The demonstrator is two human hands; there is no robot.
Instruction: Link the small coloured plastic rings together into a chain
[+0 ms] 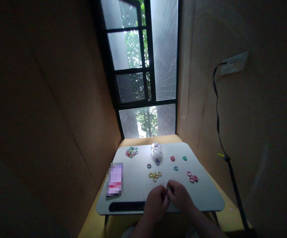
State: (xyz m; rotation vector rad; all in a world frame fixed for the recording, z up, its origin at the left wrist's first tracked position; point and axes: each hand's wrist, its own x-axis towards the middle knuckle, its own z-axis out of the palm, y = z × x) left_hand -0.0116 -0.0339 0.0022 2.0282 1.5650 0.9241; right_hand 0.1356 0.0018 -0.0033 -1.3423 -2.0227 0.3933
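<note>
Close together over the near edge of the white table are both my hands, their fingertips meeting. My right hand pinches a small green hair tie, only partly showing. Curled closed beside it, my left hand hides whatever its fingers hold. Just beyond the hands lies a group of yellow hair ties. Red-pink hair ties are to the right. Smaller groups sit farther back: blue ties, green ties, red ties, purple ties and a dark tie.
A clear plastic jar stands at the back middle. Left of it is a mixed pile of hair ties. A blurred pink-purple packet lies at the left, above a black slot. Walls flank the table; a black cable hangs on the right.
</note>
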